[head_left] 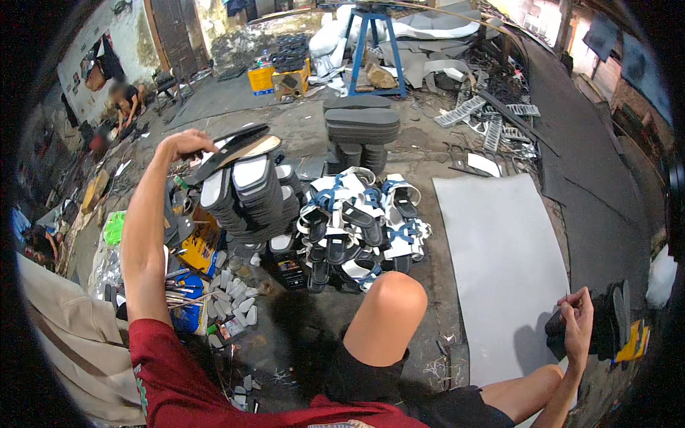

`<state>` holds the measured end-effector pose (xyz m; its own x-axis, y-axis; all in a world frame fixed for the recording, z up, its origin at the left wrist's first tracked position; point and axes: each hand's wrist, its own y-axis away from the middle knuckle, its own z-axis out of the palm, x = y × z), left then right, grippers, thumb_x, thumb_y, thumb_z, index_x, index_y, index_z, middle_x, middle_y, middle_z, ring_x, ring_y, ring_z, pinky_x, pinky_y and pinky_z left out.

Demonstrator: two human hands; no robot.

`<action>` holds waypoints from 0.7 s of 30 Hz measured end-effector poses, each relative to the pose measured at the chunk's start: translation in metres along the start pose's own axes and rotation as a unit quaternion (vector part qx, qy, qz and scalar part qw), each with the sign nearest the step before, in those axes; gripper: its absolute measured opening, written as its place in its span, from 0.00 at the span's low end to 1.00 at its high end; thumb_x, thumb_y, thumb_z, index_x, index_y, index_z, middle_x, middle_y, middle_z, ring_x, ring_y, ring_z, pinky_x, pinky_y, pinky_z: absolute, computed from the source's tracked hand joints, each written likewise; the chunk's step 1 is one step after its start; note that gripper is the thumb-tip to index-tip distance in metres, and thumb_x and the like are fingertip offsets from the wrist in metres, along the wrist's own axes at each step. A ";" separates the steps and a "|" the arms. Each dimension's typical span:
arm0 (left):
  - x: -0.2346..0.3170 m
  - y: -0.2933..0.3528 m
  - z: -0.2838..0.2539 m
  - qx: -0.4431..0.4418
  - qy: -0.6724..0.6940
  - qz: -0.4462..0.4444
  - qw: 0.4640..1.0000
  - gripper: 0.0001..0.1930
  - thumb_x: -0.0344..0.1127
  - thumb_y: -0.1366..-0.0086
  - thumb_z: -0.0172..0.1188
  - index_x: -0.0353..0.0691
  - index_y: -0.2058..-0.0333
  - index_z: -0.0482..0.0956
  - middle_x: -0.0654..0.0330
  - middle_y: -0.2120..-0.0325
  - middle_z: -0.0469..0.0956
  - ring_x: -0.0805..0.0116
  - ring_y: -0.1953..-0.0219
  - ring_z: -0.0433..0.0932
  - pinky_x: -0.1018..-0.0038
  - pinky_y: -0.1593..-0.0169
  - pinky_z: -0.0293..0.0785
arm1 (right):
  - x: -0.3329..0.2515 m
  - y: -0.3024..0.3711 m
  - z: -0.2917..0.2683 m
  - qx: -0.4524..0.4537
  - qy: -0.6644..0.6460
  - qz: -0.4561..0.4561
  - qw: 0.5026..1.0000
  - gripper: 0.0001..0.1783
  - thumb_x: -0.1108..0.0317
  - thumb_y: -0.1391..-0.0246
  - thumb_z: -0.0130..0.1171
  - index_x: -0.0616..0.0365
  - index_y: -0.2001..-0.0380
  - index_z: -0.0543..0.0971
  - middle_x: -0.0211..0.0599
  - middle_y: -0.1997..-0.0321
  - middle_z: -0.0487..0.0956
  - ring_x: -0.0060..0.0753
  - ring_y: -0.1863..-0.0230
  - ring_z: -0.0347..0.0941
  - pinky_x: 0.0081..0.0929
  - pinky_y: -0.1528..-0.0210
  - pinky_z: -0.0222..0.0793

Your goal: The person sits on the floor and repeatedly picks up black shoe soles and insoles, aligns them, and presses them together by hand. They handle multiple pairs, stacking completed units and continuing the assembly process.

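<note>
Left hand (188, 143): closed on soles (242, 135) above stack (250, 203). Right hand (576, 321): fingertips together, contents unclear. Sandals (342, 227) heaped between stack and sheet (499, 242).

The stacked soles (250, 220) look like matt, foam-like rubber, while the sandals (359, 214) look smooth, with a faint plastic sheen. The pale sheet (496, 257) is smooth and matt, the floor (424, 146) rough and gritty, the stand (378, 92) apparently painted metal.

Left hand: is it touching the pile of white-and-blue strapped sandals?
No, the left hand is at the flat dark soles above the stacked pale-topped grey soles, apart from the sandals.
</note>
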<state>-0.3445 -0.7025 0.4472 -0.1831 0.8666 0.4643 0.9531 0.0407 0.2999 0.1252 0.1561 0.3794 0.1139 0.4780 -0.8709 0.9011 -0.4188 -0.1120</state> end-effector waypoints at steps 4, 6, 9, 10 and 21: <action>-0.003 0.005 0.034 0.038 -0.039 -0.022 0.998 0.52 0.58 0.51 0.83 0.33 0.32 0.77 0.45 0.36 0.77 0.56 0.37 0.78 0.61 0.34 0.73 | 0.002 0.028 -0.012 0.019 -0.002 0.002 1.000 0.08 0.77 0.35 0.58 0.58 0.56 0.71 0.30 0.60 0.75 0.17 0.62 0.67 0.21 0.59 0.66; -0.005 0.007 0.043 0.061 -0.022 0.023 0.998 0.49 0.56 0.52 0.84 0.31 0.35 0.79 0.48 0.46 0.83 0.59 0.45 0.82 0.62 0.41 0.78 | 0.002 0.041 -0.015 0.018 0.007 0.019 1.000 0.08 0.77 0.35 0.59 0.58 0.57 0.71 0.29 0.62 0.74 0.17 0.63 0.65 0.21 0.60 0.65; 0.004 0.010 0.047 0.086 -0.049 0.048 0.994 0.35 0.52 0.50 0.83 0.31 0.50 0.89 0.58 0.65 0.87 0.67 0.60 0.83 0.64 0.55 0.81 | -0.006 0.053 -0.018 0.031 0.028 0.023 0.999 0.07 0.78 0.37 0.57 0.60 0.58 0.72 0.30 0.62 0.75 0.19 0.62 0.66 0.23 0.57 0.65; 0.007 0.010 0.048 0.096 -0.070 0.054 0.992 0.32 0.52 0.50 0.82 0.30 0.54 0.90 0.59 0.68 0.86 0.67 0.63 0.83 0.64 0.57 0.80 | -0.007 0.058 -0.020 0.034 0.024 0.021 0.999 0.07 0.78 0.37 0.57 0.60 0.58 0.72 0.31 0.62 0.75 0.19 0.61 0.66 0.24 0.56 0.65; 0.080 0.032 0.043 0.141 0.245 0.142 0.949 0.19 0.54 0.34 0.67 0.43 0.70 0.81 0.69 0.81 0.73 0.80 0.82 0.70 0.78 0.77 0.67 | -0.007 0.088 -0.044 0.069 0.004 0.027 0.997 0.05 0.76 0.34 0.57 0.60 0.58 0.71 0.34 0.60 0.76 0.21 0.59 0.68 0.23 0.53 0.66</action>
<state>-0.3180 -0.6107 0.4575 0.0664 0.5308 0.8449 0.9946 0.0321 -0.0983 0.2223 0.1495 0.3964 0.1647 0.4570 -0.8741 0.8273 -0.5465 -0.1298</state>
